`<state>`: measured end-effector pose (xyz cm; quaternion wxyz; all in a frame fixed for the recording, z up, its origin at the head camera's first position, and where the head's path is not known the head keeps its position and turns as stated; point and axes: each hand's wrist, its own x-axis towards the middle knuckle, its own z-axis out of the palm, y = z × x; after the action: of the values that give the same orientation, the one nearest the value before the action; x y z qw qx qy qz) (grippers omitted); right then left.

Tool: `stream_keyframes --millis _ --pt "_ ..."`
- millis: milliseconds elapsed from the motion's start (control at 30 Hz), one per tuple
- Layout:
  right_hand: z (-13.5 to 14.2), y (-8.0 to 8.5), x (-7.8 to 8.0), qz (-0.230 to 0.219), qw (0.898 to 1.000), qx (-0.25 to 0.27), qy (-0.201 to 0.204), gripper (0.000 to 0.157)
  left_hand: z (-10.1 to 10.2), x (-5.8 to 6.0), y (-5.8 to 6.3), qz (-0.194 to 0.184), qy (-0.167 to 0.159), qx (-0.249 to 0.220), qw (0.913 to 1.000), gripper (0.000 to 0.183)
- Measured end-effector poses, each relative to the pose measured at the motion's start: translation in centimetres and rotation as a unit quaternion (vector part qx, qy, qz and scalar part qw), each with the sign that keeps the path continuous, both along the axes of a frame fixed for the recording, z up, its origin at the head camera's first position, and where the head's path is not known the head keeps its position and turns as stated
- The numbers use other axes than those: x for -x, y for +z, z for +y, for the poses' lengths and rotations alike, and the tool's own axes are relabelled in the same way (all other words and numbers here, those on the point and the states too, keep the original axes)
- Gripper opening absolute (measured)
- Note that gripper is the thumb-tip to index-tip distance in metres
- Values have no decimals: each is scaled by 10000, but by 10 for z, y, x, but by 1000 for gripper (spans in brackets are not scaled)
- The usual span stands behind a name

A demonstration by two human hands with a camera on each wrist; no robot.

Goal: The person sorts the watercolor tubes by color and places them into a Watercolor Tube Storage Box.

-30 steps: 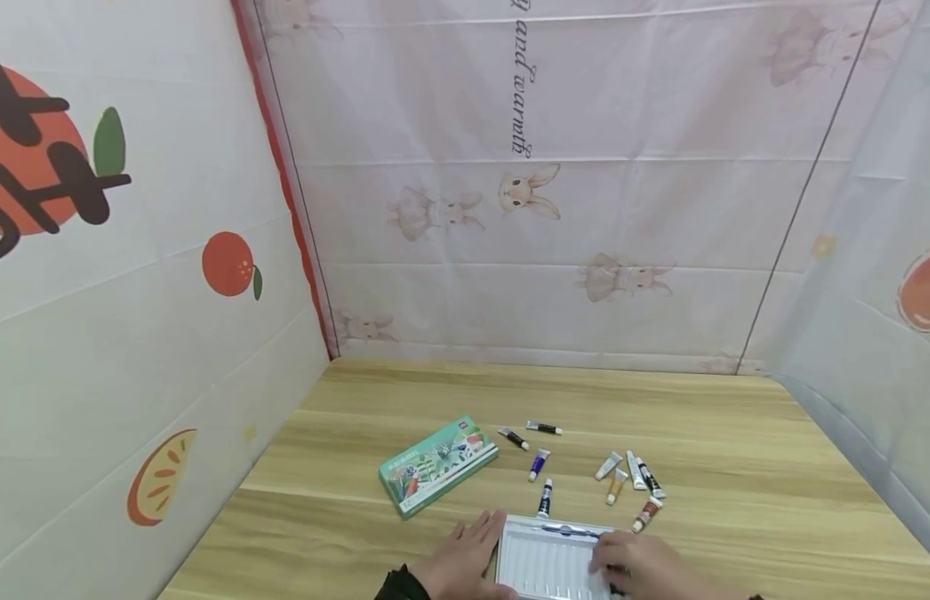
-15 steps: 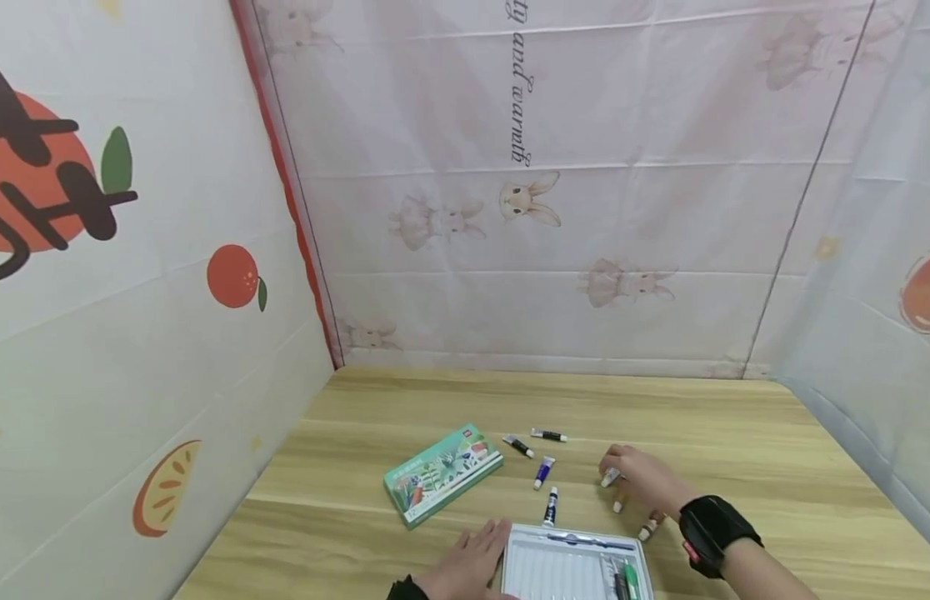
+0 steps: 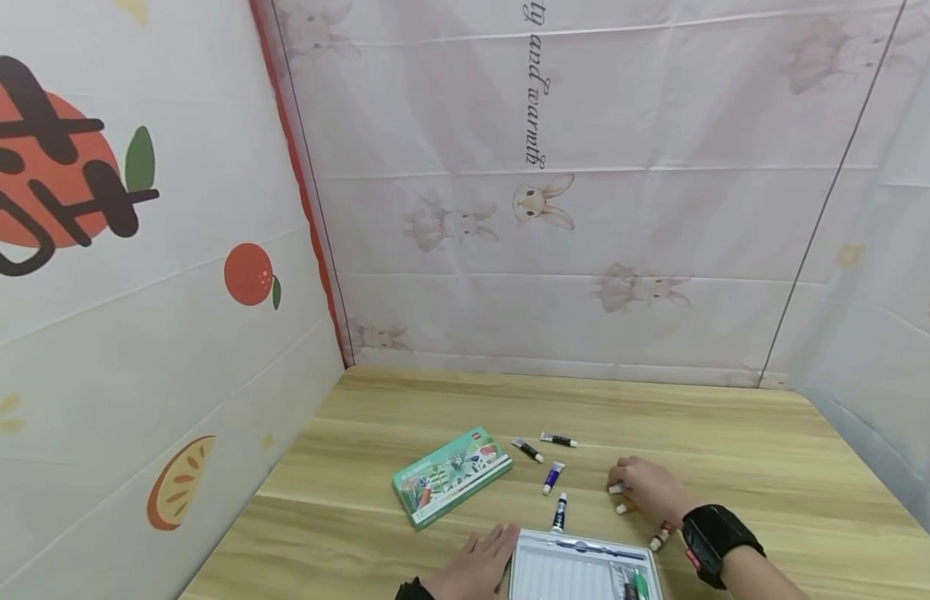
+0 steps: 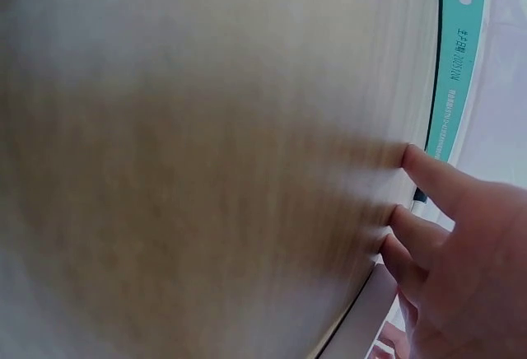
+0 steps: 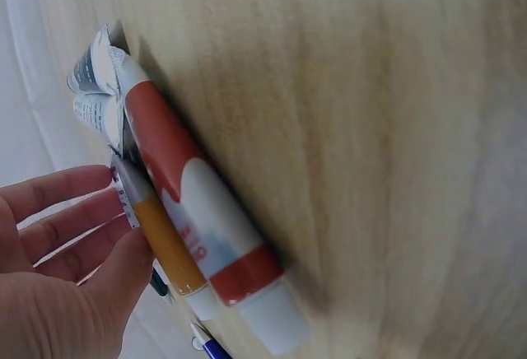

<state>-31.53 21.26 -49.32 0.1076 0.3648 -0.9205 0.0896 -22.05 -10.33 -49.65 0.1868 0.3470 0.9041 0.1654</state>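
My left hand [image 3: 476, 565] lies with fingers extended against the left side of a white ridged tray [image 3: 555, 577]. In the left wrist view its fingertips [image 4: 405, 211] touch the tabletop. Farther right, my right hand [image 3: 648, 486] pinches a whitish paint tube [image 3: 618, 487] between thumb and fingers, low over the table. Beside it lie an ochre paint tube [image 5: 169, 244] and a red-brown paint tube [image 5: 206, 211]. Two crimped silver tube ends [image 5: 95, 79] show beyond, their bodies mostly hidden. In the tray are a green tube [image 3: 642, 585], other tubes and a slim brush-like tool [image 3: 600, 549].
A green printed box [image 3: 452, 477] lies left of the tray. Between it and the right hand are two black tubes [image 3: 527, 450], a purple tube [image 3: 552, 477] and a dark blue tube [image 3: 559, 512] near the tray's far edge. Printed cloth walls [image 3: 472, 317] surround the table.
My right hand has moved from the tray out to the tubes on the right, and its fingers have closed on the whitish one. The left hand stays beside the tray. The head view shifts slightly.
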Motion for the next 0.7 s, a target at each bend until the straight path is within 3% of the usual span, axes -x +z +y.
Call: stream_keyframes --millis 400,700 --pt "1 -1 -2 372 9993 -56 21 15 1 -2 2 -168 23 -53 9998 86" --pt "-14 24 -21 428 9988 106 231 21 1 -3 -1 174 82 162 9997 85"
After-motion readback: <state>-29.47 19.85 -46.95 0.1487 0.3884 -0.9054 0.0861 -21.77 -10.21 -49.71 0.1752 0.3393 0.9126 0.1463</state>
